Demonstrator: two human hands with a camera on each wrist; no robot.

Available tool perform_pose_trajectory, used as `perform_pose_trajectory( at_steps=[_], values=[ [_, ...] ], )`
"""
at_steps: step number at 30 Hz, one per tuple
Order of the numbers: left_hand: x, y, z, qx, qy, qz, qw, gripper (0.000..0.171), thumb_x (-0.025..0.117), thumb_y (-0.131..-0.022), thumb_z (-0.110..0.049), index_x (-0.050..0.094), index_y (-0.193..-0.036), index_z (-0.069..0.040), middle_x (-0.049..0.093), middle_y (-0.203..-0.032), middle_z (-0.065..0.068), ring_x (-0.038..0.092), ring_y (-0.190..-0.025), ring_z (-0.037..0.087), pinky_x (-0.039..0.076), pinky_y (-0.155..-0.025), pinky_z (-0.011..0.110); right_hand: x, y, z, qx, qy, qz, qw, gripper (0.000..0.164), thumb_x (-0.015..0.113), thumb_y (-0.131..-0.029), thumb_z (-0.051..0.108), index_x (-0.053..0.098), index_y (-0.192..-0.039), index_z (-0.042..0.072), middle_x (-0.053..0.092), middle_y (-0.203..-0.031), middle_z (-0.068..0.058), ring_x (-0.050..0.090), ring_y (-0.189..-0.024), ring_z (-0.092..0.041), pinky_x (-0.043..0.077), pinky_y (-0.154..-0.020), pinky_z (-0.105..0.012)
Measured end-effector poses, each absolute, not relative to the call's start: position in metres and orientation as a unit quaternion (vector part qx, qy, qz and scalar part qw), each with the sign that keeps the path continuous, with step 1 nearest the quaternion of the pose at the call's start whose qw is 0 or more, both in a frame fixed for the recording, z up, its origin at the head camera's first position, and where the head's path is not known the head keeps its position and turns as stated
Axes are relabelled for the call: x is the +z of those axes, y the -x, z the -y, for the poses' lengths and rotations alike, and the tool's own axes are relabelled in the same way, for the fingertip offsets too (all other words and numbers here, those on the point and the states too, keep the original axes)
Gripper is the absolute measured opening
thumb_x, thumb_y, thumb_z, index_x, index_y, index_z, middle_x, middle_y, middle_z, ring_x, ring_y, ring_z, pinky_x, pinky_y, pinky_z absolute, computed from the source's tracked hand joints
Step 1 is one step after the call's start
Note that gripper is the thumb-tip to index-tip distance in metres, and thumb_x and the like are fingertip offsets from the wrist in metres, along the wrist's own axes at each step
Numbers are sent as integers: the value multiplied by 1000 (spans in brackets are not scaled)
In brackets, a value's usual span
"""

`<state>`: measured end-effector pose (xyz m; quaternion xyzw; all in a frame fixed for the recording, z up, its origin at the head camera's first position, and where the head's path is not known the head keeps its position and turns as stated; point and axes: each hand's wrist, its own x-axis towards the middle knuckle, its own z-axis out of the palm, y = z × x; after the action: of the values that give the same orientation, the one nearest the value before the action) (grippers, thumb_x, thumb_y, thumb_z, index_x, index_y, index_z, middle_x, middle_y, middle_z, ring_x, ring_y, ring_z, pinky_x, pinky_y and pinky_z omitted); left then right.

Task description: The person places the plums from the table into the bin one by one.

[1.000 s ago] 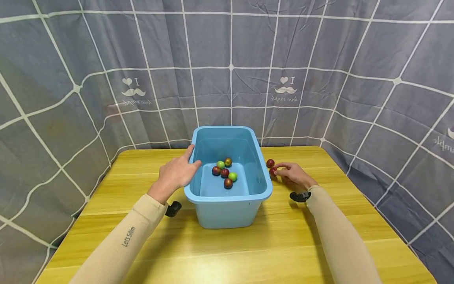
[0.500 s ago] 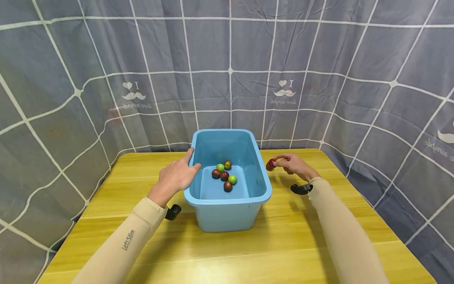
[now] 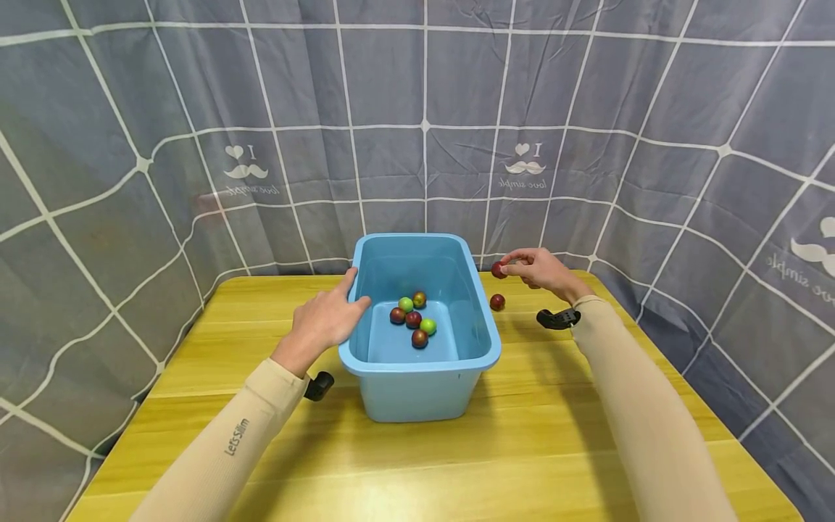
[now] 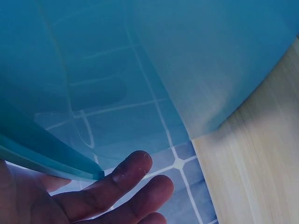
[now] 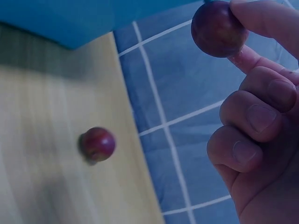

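In the head view, my left hand (image 3: 322, 319) holds the left rim of a blue plastic tub (image 3: 417, 395), thumb over the edge. The left wrist view shows its fingers (image 4: 133, 170) below the rim, outside the wall. My right hand (image 3: 544, 272) pinches a dark red plum (image 3: 499, 270) between thumb and index finger, raised to the right of the tub; its other fingers are curled in the right wrist view. A second dark red plum (image 3: 497, 302) lies on the table beside the tub's right wall. Several red and green plums (image 3: 413, 319) lie on the tub's floor.
A yellow wood-grain table (image 3: 417, 464) carries the tub. Its far edge meets a grey curtain (image 3: 385, 87) with white grid lines, which also hangs along both sides. Each wrist bears a black strap-on device, such as the left wrist device (image 3: 319, 386).
My right hand has lifted one plum off the table and carried it up and away toward the far edge. The other plum stays beside the tub. My left hand keeps its place.
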<state>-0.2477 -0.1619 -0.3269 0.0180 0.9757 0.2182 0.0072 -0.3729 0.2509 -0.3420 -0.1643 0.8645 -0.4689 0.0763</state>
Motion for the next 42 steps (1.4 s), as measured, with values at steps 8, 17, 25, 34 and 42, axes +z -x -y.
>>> perform_pose_trajectory(
  at_steps=[8, 17, 25, 34, 42],
  values=[
    [-326, 247, 162, 219, -20, -976, 5, 74, 35, -99, -56, 10, -164, -29, 68, -110, 17, 63, -85, 31, 43, -61, 41, -309, 373, -237, -448, 157, -878, 70, 39, 68, -97, 32, 65, -126, 6, 40, -63, 2, 31, -51, -13, 33, -56, -29],
    [-326, 247, 163, 219, -17, -975, 11, 75, 36, -99, -55, 9, -164, -29, 66, -93, 12, 62, -79, 28, 42, -61, 41, -271, 359, -215, -406, 191, -891, 66, 34, 68, -96, 33, 67, -120, 10, 44, -64, -1, 37, -55, -16, 35, -59, -34],
    [-327, 247, 162, 219, -17, -975, 11, 74, 36, -99, -56, 10, -164, -30, 66, -98, 14, 61, -74, 28, 42, -60, 40, -260, 374, -202, -373, 217, -901, 52, 36, 73, -91, 43, 70, -117, 18, 42, -61, 3, 36, -54, -14, 34, -56, -29],
    [-327, 248, 161, 220, -15, -975, 13, 75, 37, -99, -55, 9, -164, -29, 67, -120, 19, 63, -83, 30, 42, -61, 41, -242, 375, -179, -322, 240, -914, 56, 34, 73, -90, 44, 71, -114, 20, 49, -68, -1, 42, -59, -16, 38, -58, -29],
    [-327, 248, 161, 219, -16, -976, 8, 75, 36, -99, -56, 11, -164, -28, 67, -119, 18, 63, -84, 30, 43, -62, 41, -234, 379, -160, -280, 258, -922, 68, 30, 72, -90, 46, 72, -109, 23, 54, -78, -5, 46, -71, -22, 39, -65, -34]
  ],
)
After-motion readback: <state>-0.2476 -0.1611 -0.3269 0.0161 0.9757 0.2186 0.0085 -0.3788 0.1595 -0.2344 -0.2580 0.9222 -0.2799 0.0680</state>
